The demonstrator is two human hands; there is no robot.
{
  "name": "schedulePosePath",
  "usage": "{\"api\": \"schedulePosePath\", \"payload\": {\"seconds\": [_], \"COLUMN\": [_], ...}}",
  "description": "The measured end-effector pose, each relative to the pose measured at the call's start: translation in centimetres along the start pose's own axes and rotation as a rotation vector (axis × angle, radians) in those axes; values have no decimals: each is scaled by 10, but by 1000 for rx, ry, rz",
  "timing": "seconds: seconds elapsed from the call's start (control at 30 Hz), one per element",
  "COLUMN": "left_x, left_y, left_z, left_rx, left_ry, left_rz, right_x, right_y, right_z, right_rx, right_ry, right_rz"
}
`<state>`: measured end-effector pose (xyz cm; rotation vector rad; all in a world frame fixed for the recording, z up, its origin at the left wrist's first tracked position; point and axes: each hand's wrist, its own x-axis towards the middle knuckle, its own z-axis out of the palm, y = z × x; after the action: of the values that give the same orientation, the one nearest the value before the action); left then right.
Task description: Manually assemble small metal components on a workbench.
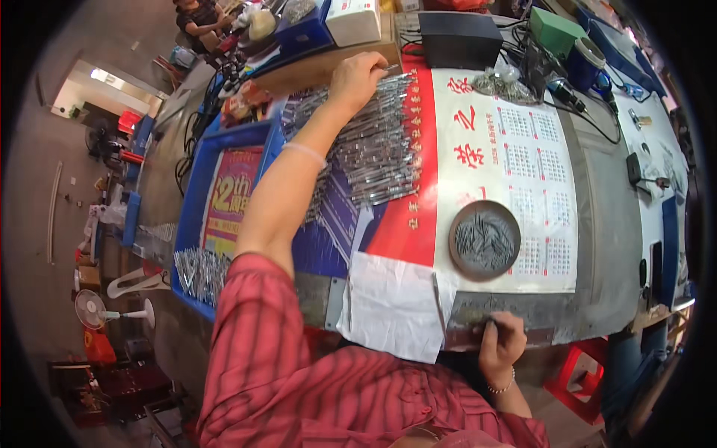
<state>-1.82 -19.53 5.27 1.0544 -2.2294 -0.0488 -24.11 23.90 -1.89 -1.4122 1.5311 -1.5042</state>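
My left hand (357,88) reaches to the far end of a spread of thin silver metal rods (377,149). Its fingers are bent and pressed together at the rods' far edge, and what they pinch is hidden. Close to the table's front edge, my right hand (503,345) has its fingers curled in, with something small and dark at the fingertips that I cannot make out. A round brown bowl (454,261) of short grey pins (484,239) stands beyond it. Left of that hand lies a white cloth (388,306), with a slim dark metal tool (438,302) along its right side.
A blue tray (190,194) on the left holds more silver rods (200,275) at its near end. Under the bowl lies a red and white calendar sheet (541,201). At the back stand a black box (461,41), a green box (556,30) and cables. Another person (202,19) sits far left.
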Motion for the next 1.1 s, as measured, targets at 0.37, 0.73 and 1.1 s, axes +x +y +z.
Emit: {"api": "schedulePosePath", "payload": {"seconds": [0.37,0.73,1.1], "left_x": [-10,-303,-438], "left_y": [-53,30,-12], "left_z": [1,-310,-319], "left_rx": [222,306,667], "left_ry": [-56,135,-131], "left_rz": [1,-658,-875], "right_x": [13,3,-2], "right_y": [-6,-8,23], "right_z": [11,14,4], "right_rx": [157,-15,-121], "right_ry": [-55,29,-55], "right_rz": [93,119,4]}}
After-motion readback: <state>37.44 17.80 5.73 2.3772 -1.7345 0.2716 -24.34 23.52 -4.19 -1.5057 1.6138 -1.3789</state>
